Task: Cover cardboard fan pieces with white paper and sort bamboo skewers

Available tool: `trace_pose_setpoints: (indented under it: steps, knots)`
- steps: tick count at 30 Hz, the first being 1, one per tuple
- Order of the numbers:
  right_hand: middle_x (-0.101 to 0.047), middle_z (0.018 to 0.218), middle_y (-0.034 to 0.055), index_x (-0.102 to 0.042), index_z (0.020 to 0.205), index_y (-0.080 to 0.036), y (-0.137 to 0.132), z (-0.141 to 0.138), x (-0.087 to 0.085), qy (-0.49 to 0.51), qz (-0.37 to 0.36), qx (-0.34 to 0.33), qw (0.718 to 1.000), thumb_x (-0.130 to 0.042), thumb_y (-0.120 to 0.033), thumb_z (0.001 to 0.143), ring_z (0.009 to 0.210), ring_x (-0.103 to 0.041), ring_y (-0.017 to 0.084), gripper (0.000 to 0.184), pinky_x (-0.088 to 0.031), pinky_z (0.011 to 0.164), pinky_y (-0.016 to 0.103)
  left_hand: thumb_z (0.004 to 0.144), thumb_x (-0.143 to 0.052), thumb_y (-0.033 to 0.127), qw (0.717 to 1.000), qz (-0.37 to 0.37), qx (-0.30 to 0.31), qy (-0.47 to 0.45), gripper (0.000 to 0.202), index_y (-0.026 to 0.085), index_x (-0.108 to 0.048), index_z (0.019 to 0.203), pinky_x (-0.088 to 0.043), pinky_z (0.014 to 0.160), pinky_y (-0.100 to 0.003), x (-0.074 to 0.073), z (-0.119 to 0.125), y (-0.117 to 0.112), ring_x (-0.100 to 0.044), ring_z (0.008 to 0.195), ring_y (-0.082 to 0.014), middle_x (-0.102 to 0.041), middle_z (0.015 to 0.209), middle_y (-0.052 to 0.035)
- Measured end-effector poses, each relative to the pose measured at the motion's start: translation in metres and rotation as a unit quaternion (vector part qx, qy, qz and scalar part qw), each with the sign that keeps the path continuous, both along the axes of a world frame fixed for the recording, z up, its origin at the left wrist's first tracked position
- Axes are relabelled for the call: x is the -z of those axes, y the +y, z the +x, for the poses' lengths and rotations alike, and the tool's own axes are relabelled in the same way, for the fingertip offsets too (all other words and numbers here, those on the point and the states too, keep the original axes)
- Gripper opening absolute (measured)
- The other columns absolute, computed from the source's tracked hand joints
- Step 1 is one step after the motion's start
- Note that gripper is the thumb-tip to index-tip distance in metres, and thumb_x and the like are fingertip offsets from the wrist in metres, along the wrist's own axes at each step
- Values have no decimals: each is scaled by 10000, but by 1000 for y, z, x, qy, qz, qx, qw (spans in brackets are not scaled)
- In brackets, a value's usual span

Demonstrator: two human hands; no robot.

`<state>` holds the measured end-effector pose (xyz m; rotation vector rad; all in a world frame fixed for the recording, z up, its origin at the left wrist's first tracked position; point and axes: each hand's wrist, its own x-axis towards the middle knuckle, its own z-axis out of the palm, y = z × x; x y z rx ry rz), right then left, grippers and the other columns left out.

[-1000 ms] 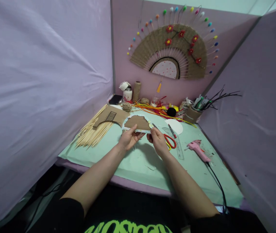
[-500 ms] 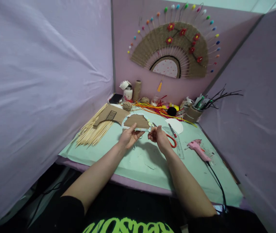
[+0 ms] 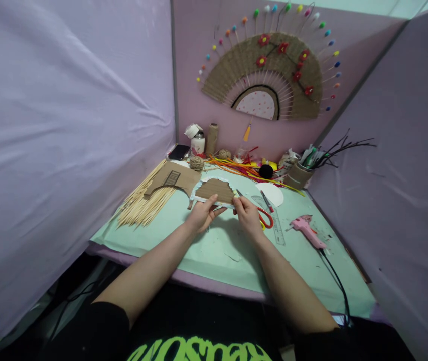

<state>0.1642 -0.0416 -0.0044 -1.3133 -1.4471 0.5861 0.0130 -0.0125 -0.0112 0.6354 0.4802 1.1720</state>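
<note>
A half-round piece of cardboard [image 3: 214, 189] with pale paper folded over its edges is held up above the table. My left hand [image 3: 203, 214] grips its lower edge, thumb on the brown face and fingers underneath. At its lower right corner, my right hand [image 3: 248, 214] pinches the edge between thumb and fingers. Partly hidden behind my right hand lie scissors [image 3: 268, 218] with red and yellow handles. Close by are a clear plastic ruler [image 3: 279, 230], a pen [image 3: 267, 201] and a white paper half-circle [image 3: 276, 193].
A pink glue gun [image 3: 309, 233] with a black cord lies at the right. Bamboo sticks [image 3: 142, 210] lie under an arched cardboard piece [image 3: 178, 176] at the left. Twine, pipe cleaners [image 3: 236, 169] and a cardboard pot [image 3: 299, 176] line the back. A decorated fan [image 3: 229, 70] hangs above.
My right hand has come in from beside the cardboard and now grips its right corner. The cardboard has shifted slightly right and toward me.
</note>
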Motion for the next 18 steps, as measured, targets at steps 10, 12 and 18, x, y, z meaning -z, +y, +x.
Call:
trace_pose_setpoints:
  steps: [10, 12, 18]
  knots:
    - [-583, 607, 24, -547, 734, -195, 1, -4, 1, 217, -105, -99, 965, -376, -779, 805, 470, -428, 101, 613, -295, 449, 235, 843, -637, 188, 997, -53, -5, -57, 470, 221, -515, 1296, -582, 807, -295, -2, -5, 8, -684, 869, -142, -699, 1095, -67]
    - [-586, 616, 17, -552, 739, -193, 2, -4, 3, 207, -107, -111, 966, -481, -739, 790, 490, -444, 100, 553, -311, 461, 230, 845, -641, 198, 996, -58, -9, -61, 482, 227, -506, 1307, -580, 819, -300, -4, -5, 8, -684, 864, -140, -692, 1116, -68]
    - [-579, 629, -2, -534, 684, -198, 4, -4, 8, 129, -69, -98, 984, -584, -620, 796, 525, -443, 100, 440, -341, 487, 229, 828, -666, 204, 997, -43, -11, -56, 511, 228, -498, 1309, -567, 859, -326, -3, -3, 6, -685, 881, -148, -693, 1111, -66]
